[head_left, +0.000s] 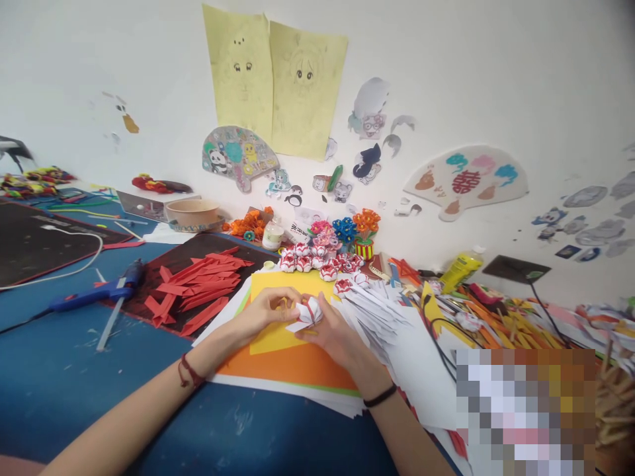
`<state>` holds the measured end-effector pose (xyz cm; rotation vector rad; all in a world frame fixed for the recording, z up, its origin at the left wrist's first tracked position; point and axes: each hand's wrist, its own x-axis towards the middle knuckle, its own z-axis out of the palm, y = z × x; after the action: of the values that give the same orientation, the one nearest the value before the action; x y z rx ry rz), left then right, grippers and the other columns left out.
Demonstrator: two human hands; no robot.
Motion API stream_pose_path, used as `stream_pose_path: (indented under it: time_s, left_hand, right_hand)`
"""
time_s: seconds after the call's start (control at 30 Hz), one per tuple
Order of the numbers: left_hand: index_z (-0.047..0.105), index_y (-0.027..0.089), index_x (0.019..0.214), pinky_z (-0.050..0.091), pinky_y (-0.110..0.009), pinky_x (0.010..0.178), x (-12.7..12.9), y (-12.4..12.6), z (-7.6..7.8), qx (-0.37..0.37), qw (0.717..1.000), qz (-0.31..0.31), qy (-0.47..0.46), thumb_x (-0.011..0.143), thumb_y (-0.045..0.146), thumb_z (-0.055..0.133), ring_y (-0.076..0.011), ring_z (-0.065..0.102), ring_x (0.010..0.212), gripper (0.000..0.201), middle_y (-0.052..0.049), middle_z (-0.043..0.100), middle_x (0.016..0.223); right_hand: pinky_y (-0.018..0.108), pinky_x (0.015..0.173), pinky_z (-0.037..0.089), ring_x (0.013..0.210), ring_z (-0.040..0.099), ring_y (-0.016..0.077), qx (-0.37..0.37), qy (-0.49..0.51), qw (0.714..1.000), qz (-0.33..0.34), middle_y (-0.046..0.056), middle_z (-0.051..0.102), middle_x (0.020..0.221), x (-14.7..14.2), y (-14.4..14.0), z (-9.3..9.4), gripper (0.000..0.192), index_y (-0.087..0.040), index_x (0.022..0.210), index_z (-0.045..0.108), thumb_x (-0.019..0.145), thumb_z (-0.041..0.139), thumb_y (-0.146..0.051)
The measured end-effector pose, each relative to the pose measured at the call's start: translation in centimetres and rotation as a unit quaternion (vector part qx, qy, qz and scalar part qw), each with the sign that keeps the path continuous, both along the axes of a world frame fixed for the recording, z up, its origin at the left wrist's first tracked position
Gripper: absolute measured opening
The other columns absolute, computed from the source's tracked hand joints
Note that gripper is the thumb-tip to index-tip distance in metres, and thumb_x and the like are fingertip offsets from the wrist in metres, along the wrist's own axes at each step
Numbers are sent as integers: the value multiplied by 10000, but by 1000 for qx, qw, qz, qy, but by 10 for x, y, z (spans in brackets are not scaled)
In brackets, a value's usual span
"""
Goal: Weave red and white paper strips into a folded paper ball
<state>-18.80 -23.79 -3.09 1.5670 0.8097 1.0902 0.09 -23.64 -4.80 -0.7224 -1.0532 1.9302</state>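
From the head camera, the left hand [265, 309] and the right hand [331, 332] are meeting over a stack of coloured paper [292, 360] on the blue table [74, 377], both pinching a small white-and-red paper flower [307, 312] so its folds are staying together just above the sheets. Finished flowers [317, 259] are sitting in a row behind, and red paper strips [198, 284] are lying near a glue gun [106, 287]. The fingertips are probably hiding the flower's underside; a blurred patch is covering the lower right.
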Motion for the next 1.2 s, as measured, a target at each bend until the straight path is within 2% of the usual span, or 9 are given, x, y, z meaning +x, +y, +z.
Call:
stream_pose_path:
  time_s: [0.07,0.17,0.3,0.4,0.57,0.63,0.83,1.03,1.2]
  left_hand:
    - [678,151,821,393,-302,787,-1,1,2,19,999,-7,32,766,395,774,-185,555,862,268,-53,661,924]
    - [682,149,824,402,-322,824,-3,0,5,40,997,-16,62,821,447,713,-208,570,894,299,-62,663,913]
    - [637,154,785,408,-316,837,-2,0,5,59,996,-16,70,872,454,656,-199,570,887,313,-52,638,886]
    - [605,165,804,404,-305,856,1,-1,4,105,990,3,94,905,424,621,-188,548,903,278,-42,603,901]
    - [557,187,852,402,-299,873,6,-3,1,179,977,21,118,979,401,501,-187,513,940,255,-44,572,935]
    - [549,193,853,399,-301,873,8,-4,0,186,974,22,129,990,393,480,-189,509,935,253,-43,571,926]
    - [532,191,813,397,-292,824,14,-8,2,211,970,24,123,987,432,471,-184,503,870,303,-36,563,868]
    - [564,179,805,398,-277,812,15,-7,-5,190,971,45,137,972,457,496,-174,529,858,331,-26,590,846]
    - [560,176,817,398,-276,763,13,-9,-6,161,972,82,149,963,432,516,-172,542,805,298,-22,606,816]
  right_hand:
    - [297,685,501,765,622,163,8,4,1000,29,56,665,952,0,1,-1,435,-190,1087,656,887,588,-570]
    - [243,599,434,691,536,129,41,2,999,7,28,627,868,-2,3,-3,332,-201,1034,683,899,589,-489]
    - [238,554,386,663,470,130,60,-26,997,-28,17,578,817,-5,4,-4,310,-210,1027,685,902,542,-456]
    - [234,514,346,638,443,129,72,-49,995,-57,8,553,792,-7,4,-4,302,-203,1041,664,860,555,-419]
    - [234,507,326,592,409,127,65,-20,997,-46,-22,513,719,-9,5,-2,331,-232,1121,617,810,557,-327]
    - [231,494,319,601,424,126,86,-29,995,-48,-10,537,755,-8,5,-2,305,-231,1076,634,785,578,-300]
    - [207,469,282,559,439,104,38,22,999,-20,-40,548,700,-6,2,0,347,-234,1081,594,762,635,-364]
    - [204,481,331,561,483,99,13,26,999,-12,-36,583,694,-9,0,1,321,-225,1032,628,787,648,-431]
    - [208,465,339,533,530,117,4,25,1000,-13,-45,595,636,-8,4,-5,400,-223,1134,596,824,600,-475]
